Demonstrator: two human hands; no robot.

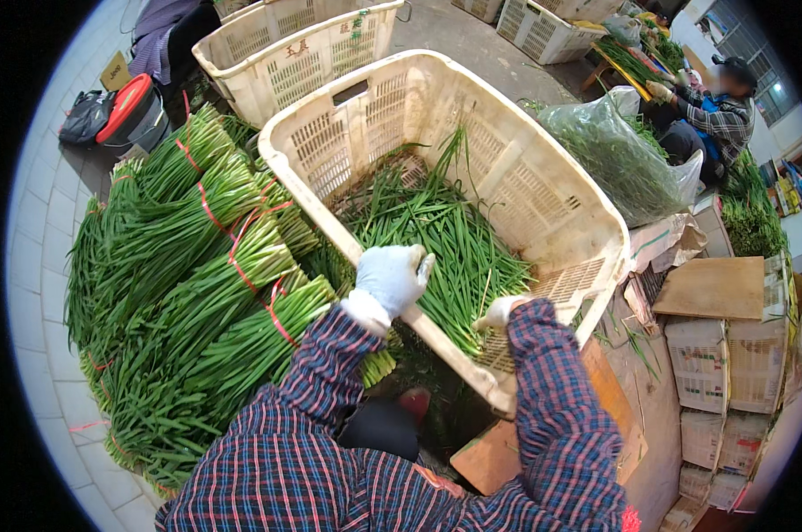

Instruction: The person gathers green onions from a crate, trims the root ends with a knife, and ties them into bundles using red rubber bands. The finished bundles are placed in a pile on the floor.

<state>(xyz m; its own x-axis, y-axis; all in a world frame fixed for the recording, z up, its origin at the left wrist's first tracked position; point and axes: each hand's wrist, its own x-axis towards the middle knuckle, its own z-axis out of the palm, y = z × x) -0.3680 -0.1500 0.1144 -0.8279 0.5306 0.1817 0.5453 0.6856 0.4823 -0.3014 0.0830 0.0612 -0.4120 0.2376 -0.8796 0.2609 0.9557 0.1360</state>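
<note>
Before me a large cream plastic crate [527, 179] with slatted walls tilts towards me, holding loose long green leaves, apparently garlic chives [434, 233]. My left hand [393, 278], in a white glove, lies over the crate's near rim with its fingers curled; nothing shows in it. Inside the crate, my right hand [501, 312], also gloved, touches the pale stem ends near the right corner. Its sleeve hides part of it, so its grip is unclear. To the left, bundles of chives [195, 292] tied with red string are piled high.
A second crate [301, 60] stands behind mine. Beyond the right wall lies a clear plastic bag [620, 159] of greens, with a seated person [707, 120] past it. A wooden board [710, 287] tops stacked crates at right. A red-lidded bucket [132, 113] stands at upper left.
</note>
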